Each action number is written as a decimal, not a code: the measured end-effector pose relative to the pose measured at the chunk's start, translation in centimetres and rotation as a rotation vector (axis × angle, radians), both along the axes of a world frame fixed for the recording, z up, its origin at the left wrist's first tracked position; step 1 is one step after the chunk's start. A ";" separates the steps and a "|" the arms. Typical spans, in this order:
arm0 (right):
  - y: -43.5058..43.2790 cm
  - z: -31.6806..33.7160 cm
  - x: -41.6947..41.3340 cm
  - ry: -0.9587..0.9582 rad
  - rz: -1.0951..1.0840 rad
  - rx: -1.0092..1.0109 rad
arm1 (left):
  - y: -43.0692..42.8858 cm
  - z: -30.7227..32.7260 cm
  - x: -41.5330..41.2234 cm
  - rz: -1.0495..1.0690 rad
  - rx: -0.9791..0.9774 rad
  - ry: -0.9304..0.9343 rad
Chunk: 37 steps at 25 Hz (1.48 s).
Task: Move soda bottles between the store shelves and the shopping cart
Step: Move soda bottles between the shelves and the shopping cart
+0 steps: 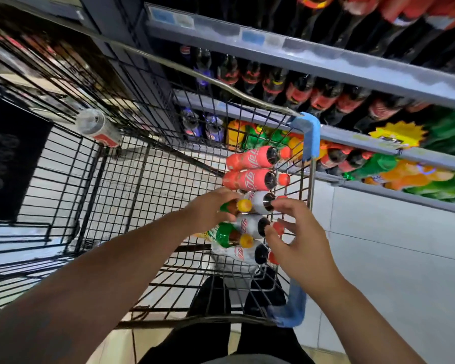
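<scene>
Because the left hand (208,210) curls its fingers round only the top of the green bottle (234,207), it may slip onto the white bottles (256,202); the right hand (298,235) has its fingers spread, holding nothing.

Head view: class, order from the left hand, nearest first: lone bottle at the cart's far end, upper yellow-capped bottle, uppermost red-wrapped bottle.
1. Upper yellow-capped bottle, in the left hand.
2. Uppermost red-wrapped bottle, just beyond.
3. Lone bottle, far left.
</scene>
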State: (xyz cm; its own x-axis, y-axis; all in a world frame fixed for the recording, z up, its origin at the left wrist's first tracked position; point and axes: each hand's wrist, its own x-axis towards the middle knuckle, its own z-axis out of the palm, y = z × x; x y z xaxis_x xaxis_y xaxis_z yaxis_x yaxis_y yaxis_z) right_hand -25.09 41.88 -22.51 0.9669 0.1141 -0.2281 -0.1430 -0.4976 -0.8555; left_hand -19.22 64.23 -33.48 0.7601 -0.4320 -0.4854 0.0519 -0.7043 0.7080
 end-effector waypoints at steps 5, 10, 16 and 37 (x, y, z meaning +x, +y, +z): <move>1.9 -0.9 1.1 0.170 0.118 -0.043 | 1.7 6.5 -0.4 0.173 -0.194 -0.128; 3.5 -1.0 1.7 0.237 0.025 0.243 | 0.9 13.5 0.4 0.275 -0.547 0.016; 2.5 -0.2 1.8 0.160 -0.048 0.311 | 1.1 13.3 2.0 0.238 -0.619 0.129; 1.5 1.3 -0.4 0.156 -0.168 0.264 | 3.2 -2.4 -4.2 0.001 0.119 0.140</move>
